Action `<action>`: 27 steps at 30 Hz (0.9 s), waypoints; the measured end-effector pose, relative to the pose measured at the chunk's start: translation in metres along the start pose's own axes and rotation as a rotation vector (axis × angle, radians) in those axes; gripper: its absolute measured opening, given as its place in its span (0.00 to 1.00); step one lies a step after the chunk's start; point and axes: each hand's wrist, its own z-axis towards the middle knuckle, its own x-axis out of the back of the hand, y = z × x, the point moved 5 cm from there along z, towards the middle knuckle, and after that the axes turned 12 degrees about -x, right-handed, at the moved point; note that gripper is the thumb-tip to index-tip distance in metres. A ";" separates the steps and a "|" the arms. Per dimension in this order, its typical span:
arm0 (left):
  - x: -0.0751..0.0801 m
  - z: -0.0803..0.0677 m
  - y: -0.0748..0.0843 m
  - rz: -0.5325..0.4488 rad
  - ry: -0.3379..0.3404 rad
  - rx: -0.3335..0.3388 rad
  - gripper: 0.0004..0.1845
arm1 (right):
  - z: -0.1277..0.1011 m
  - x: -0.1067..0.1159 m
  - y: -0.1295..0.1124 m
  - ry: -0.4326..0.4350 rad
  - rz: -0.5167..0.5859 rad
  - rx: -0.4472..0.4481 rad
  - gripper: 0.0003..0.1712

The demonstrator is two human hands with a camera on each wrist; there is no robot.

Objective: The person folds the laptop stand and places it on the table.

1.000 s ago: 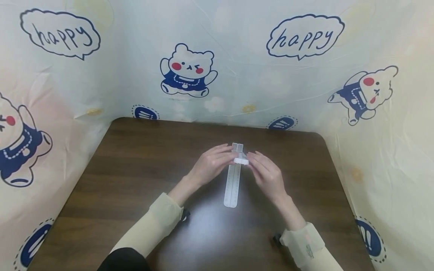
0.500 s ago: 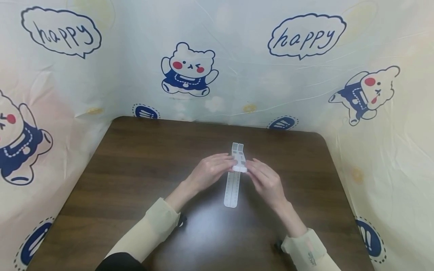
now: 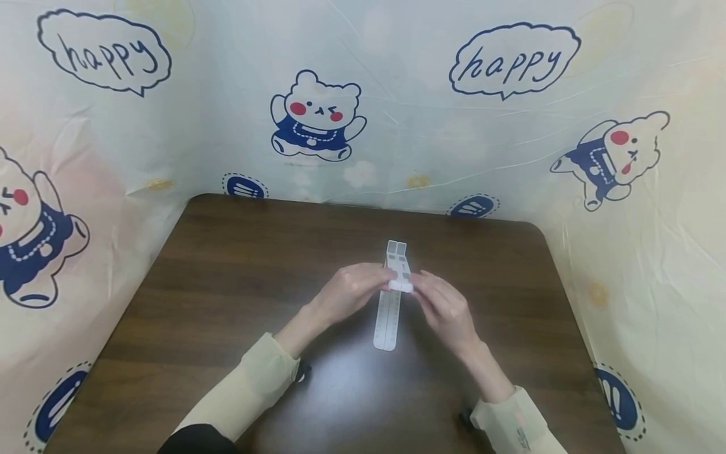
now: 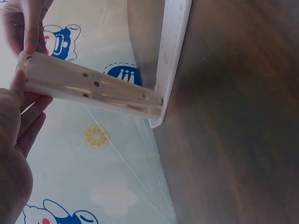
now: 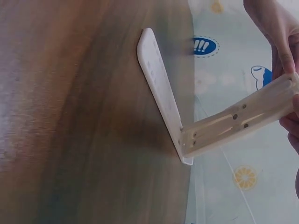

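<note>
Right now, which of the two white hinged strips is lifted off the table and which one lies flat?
The upper strip, pinched at its free end between the left hand and right hand, is lifted. The base strip lies flat on the brown table.

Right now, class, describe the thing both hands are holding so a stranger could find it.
On the dark wooden table, look at its middle, between the left hand and right hand. The white hinged strip lies flat there, its far flap folded upward.

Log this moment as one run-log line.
left hand: pinching raised flap | right hand: pinching raised flap | white hinged plastic strip: base flat on brown table, flap tilted up
</note>
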 end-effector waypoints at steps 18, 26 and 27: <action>-0.021 -0.001 -0.028 -0.075 -0.003 0.144 0.20 | 0.013 -0.043 0.061 -0.125 0.022 -0.298 0.17; -0.063 -0.024 -0.064 -0.032 -0.221 0.383 0.22 | 0.014 -0.047 0.063 -0.118 0.014 -0.308 0.18; -0.069 -0.026 -0.067 -0.022 -0.234 0.402 0.21 | 0.014 -0.048 0.063 -0.124 0.016 -0.311 0.17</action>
